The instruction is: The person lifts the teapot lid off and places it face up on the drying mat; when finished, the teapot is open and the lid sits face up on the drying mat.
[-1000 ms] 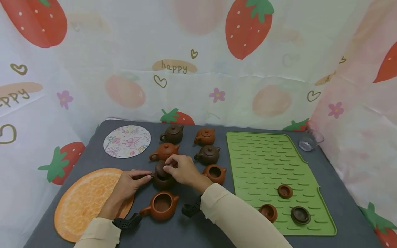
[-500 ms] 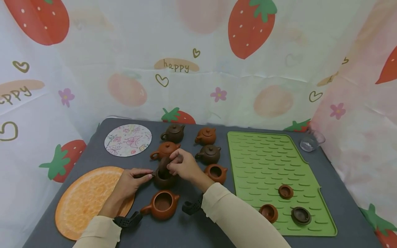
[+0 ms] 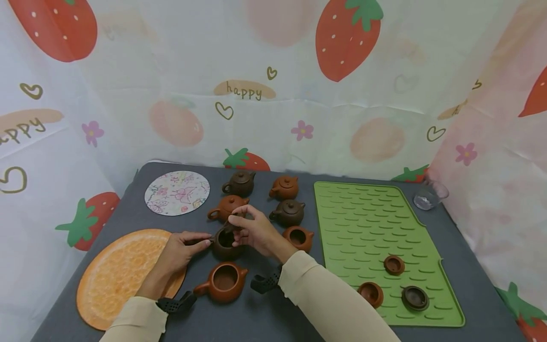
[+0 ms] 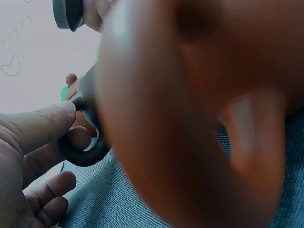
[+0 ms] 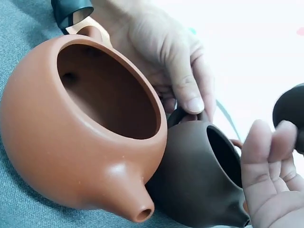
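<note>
- Holding firm at nine o'clock of the dark teapot [image 3: 224, 255], the left hand [image 3: 179, 249] hasn't budged: thumb and finger closed on the looped handle [image 4: 85, 159], the other fingers loosely bent.
- In the centre, here's the change: the dark teapot shows more of its mouth than half a second ago, nothing across it.
- Over at two o'clock, the right hand [image 3: 256, 230] has rolled a little, fingertips pinching the dark lid [image 5: 289, 107], well clear of the rim. I'd judge pot and lid properly parted.
- Surfaces now, from the left again: a flat orange-slice mat [image 3: 98, 275] between eight and nine, printed with pulp; a pale round floral mat [image 3: 177, 194] near half past ten.
- Six o'clock, an open terracotta teapot [image 3: 232, 295], round-bellied, soft sheen, stubby spout. Twelve, a lidded terracotta teapot [image 3: 226, 210], with a lidded dark teapot [image 3: 239, 185] behind. Beneath, ribbed woven cloth [image 4: 118, 199].
- Two o'clock, a squat brown teapot [image 3: 288, 213] with a knobbed lid, a small reddish teapot [image 3: 285, 189] beyond it.
- Three o'clock, a green mat [image 3: 354, 213] with raised curved ridges, carrying two reddish lids [image 3: 394, 265] and a darker lid [image 3: 415, 298], hollow sides up.
- Far right, before three, a clear glass jug [image 3: 426, 197].
</note>
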Motion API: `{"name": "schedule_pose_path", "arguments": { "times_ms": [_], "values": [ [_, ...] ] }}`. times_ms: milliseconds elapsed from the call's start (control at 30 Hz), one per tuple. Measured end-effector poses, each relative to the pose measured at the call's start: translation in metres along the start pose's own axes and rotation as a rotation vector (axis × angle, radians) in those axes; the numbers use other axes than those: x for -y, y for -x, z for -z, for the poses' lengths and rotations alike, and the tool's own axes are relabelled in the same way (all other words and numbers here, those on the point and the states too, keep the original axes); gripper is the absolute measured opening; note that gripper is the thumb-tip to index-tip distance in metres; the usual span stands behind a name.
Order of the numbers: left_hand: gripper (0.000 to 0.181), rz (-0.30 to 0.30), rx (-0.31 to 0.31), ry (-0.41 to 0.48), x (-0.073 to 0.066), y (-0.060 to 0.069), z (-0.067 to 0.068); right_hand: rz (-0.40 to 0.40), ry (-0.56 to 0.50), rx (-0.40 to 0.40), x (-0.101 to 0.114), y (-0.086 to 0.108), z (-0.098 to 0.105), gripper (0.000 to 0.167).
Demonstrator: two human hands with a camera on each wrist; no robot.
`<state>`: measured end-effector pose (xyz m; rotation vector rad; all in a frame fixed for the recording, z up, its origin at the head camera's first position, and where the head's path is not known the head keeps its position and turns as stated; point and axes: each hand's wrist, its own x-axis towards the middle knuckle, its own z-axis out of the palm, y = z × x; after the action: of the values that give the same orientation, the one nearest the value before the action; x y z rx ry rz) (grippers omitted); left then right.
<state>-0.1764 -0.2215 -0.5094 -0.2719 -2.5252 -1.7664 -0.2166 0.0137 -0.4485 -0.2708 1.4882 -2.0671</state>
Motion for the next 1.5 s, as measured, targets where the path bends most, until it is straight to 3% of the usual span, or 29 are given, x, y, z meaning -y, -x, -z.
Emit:
{"name": "schedule_pose_path", "arguments": {
  "times_ms": [133, 200, 400, 767, 1033, 1500],
  "values": [
    [0.021, -0.005, -0.001, 0.023, 0.003, 0.0, 0.0, -0.009, 0.007, 0.024, 0.002, 0.001, 0.0, 0.046],
    [0.02, -0.011, 0.004, 0.02, -0.002, 0.0, 0.001, -0.004, 0.037, 0.031, 0.004, 0.002, 0.001, 0.045],
    [0.02, -0.002, 0.02, 0.006, -0.033, 0.006, 0.002, 0.037, 0.221, 0.02, 0.014, 0.011, 0.001, 0.048],
    [0.02, 0.018, 0.013, 0.007, -0.038, 0.007, 0.002, 0.143, 0.549, 0.017, 0.038, 0.028, 0.003, 0.047],
    [0.02, 0.029, 0.005, 0.01, -0.038, 0.007, 0.001, 0.146, 0.546, 0.05, 0.05, 0.039, 0.001, 0.049],
    [0.02, 0.038, -0.002, 0.008, -0.037, 0.007, 0.002, 0.235, 0.697, 0.063, 0.075, 0.07, 0.012, 0.046]
  ]
}}
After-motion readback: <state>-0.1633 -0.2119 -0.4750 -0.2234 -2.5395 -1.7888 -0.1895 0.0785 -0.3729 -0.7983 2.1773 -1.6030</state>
